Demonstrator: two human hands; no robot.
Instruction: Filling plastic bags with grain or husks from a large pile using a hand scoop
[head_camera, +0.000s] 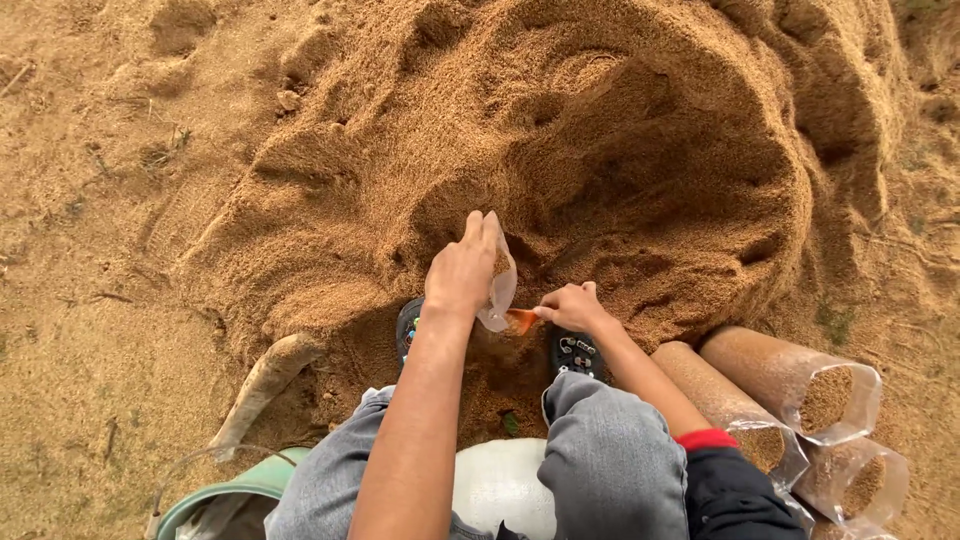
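My left hand (460, 272) grips a clear plastic bag (498, 290) and holds its mouth up in front of a big heap of loose brown sawdust-like material (620, 150). My right hand (572, 306) holds a small orange scoop (520, 320) with its tip at the bag's lower edge. Some of the brown material shows inside the bag. Both hands work just above my feet, in dark sandals (575, 352), at the foot of the heap.
Three filled clear plastic bags (790, 385) lie side by side on the ground at the right. A green bucket (225, 495) stands at the lower left, with a pale stick or handle (262, 385) beside it. My knees in grey trousers (600, 460) fill the bottom centre.
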